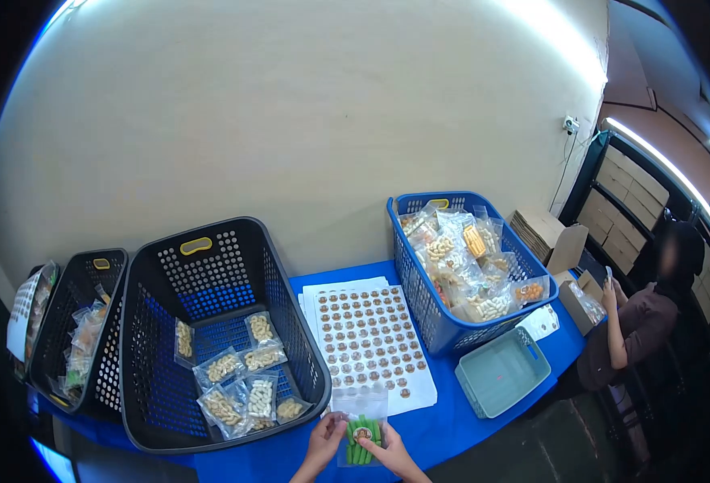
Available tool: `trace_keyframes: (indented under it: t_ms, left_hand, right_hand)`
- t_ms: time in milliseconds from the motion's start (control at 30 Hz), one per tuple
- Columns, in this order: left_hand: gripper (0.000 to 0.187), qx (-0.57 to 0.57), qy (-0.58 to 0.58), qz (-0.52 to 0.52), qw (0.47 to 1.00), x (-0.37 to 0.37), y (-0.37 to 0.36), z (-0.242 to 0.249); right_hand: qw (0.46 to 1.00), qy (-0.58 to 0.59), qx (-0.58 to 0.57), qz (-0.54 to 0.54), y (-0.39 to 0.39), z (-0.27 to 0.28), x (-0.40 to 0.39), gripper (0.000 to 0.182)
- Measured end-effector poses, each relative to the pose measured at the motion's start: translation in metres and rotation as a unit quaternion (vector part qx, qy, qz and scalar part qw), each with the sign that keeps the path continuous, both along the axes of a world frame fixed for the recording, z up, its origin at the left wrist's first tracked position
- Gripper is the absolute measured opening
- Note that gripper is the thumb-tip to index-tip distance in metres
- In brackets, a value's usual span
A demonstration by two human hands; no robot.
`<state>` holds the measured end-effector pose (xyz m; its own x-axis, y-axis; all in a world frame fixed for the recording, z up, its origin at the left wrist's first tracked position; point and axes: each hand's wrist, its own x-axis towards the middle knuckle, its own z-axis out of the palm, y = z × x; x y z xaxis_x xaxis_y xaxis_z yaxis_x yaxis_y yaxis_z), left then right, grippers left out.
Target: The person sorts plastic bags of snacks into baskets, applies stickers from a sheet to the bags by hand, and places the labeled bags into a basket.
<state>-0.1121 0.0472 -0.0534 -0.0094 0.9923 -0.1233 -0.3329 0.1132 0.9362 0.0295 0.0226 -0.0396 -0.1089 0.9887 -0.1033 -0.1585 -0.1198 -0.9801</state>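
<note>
A clear plastic zip bag (361, 399) of green stick-shaped snacks is held upright at the table's front edge. On its front sits a round sticker (361, 434). My left hand (323, 444) is closed on the bag's left edge. From the right, my right hand (392, 456) grips the bag, its thumb on the front at the sticker's lower edge. Just beyond the bag lies a white sheet of round stickers (367, 338), atop other sheets; some sticker places at its lower end are bare.
Left stands a large black basket (291, 346) with several snack bags; further left are more filled baskets (101, 262). A full blue basket (415, 306) stands right, near a teal tray (496, 370) and a cardboard box (568, 294). A person (641, 330) stands at far right.
</note>
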Motion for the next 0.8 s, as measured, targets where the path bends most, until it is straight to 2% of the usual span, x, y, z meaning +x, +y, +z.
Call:
trace_keyframes:
  t_ms: [133, 200, 233, 333, 367, 667, 800]
  left_hand:
    - [0.021, -0.006, 0.118, -0.054, 0.992, -0.02, 0.004, 0.009]
    - [0.019, 0.019, 0.143, -0.032, 0.989, -0.023, -0.001, 0.007]
    - [0.018, 0.033, 0.155, -0.021, 0.987, -0.022, -0.002, 0.007]
    - [0.018, 0.078, 0.142, 0.082, 0.983, -0.012, -0.013, 0.02]
    - [0.023, 0.054, 0.165, 0.079, 0.982, -0.013, -0.013, 0.02]
    - [0.021, 0.056, 0.088, 0.151, 0.983, 0.009, -0.012, 0.016]
    - [0.025, 0.07, 0.102, 0.158, 0.98, 0.026, -0.001, 0.022]
  right_hand:
    - [0.999, 0.008, -0.006, 0.036, -0.014, 0.0, -0.008, 0.043]
    - [0.999, 0.012, -0.006, 0.044, -0.015, 0.001, -0.014, 0.042]
    - [0.999, -0.032, -0.004, 0.032, -0.015, 0.001, -0.017, 0.041]
    - [0.991, -0.137, 0.012, 0.004, -0.013, -0.002, -0.024, 0.038]
    - [0.988, -0.151, 0.021, -0.003, -0.013, -0.005, -0.026, 0.038]
    - [0.987, -0.155, 0.051, 0.006, -0.011, -0.007, -0.007, 0.037]
    - [0.975, -0.215, 0.059, 0.016, -0.005, 0.024, 0.006, 0.039]
